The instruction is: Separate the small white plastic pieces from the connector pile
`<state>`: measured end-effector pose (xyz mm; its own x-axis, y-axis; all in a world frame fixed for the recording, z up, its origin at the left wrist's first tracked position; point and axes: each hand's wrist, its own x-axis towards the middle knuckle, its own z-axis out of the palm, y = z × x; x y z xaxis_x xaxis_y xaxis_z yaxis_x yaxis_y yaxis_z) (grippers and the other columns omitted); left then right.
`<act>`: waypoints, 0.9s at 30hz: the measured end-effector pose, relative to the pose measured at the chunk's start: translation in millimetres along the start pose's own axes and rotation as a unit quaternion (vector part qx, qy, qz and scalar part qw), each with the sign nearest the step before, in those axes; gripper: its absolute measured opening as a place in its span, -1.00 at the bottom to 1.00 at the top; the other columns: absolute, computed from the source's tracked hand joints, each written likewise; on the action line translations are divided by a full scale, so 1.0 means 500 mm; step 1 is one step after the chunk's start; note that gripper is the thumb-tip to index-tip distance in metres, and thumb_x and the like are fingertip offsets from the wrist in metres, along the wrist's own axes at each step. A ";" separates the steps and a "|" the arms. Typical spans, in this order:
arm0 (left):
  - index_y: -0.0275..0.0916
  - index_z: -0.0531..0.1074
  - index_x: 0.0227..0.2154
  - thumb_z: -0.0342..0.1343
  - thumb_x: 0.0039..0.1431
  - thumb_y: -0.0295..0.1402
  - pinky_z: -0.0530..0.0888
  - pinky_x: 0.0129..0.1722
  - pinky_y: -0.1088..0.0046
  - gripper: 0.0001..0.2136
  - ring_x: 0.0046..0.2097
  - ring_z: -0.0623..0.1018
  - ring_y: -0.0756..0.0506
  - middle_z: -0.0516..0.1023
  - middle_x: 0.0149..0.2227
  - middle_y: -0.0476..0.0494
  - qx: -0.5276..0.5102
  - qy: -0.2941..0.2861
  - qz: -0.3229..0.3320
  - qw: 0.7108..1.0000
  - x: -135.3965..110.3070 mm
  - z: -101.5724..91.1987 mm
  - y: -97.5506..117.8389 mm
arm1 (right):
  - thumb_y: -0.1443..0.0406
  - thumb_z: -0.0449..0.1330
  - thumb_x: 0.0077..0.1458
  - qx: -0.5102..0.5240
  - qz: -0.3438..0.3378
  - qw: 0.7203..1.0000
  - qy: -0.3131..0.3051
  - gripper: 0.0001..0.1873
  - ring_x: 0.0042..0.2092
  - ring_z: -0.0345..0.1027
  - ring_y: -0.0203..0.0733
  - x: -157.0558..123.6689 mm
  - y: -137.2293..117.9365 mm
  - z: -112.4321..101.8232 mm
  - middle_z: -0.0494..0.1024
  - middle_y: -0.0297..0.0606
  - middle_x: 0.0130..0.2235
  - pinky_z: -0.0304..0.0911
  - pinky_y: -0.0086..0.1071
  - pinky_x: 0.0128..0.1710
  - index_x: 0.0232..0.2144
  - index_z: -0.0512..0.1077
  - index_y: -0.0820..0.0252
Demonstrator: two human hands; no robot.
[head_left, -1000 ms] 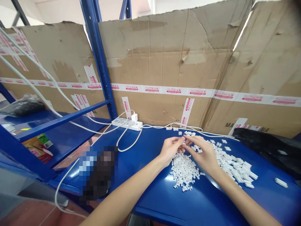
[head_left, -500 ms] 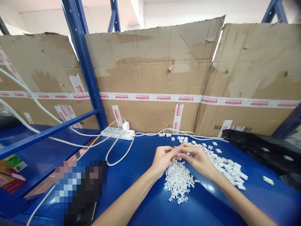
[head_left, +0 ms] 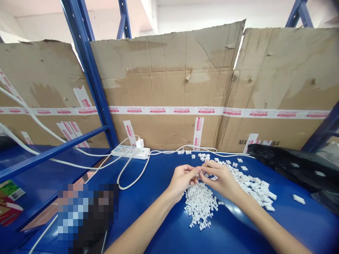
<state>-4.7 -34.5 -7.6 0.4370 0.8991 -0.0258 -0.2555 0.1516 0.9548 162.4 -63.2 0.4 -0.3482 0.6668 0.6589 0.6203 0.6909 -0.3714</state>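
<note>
Head view: left hand (head_left: pixel 182 180), right hand (head_left: pixel 221 179) pinched nearly closed around white piece (head_left: pixel 200 172), at far edge of white heap (head_left: pixel 200 204).

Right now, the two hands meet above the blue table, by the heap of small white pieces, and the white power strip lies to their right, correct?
The side is wrong: the head view shows the white power strip to their left. The left hand and right hand do meet above the blue table, by the heap of small white pieces.

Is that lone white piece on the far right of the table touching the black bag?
Apart: the head view shows bare blue tabletop between the lone white piece and the black bag.
</note>
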 end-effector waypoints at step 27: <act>-0.21 0.37 -0.37 -0.06 0.24 0.06 0.25 -0.51 0.52 -0.60 -0.57 0.41 0.01 0.57 -0.52 -0.05 0.339 0.057 0.159 0.926 0.004 -0.002 -0.010 | 0.26 0.29 0.03 -0.321 0.255 0.912 0.024 -0.86 -0.12 0.39 0.16 -0.026 0.084 -0.044 0.57 -0.10 -0.24 0.13 -0.03 -0.12 -0.32 0.57 0.17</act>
<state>-3.4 -33.2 -12.8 0.3292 0.8973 0.2942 0.2611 -0.3859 0.8848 208.2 -48.9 -9.2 0.1234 0.8318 0.5412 0.9817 -0.0226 -0.1890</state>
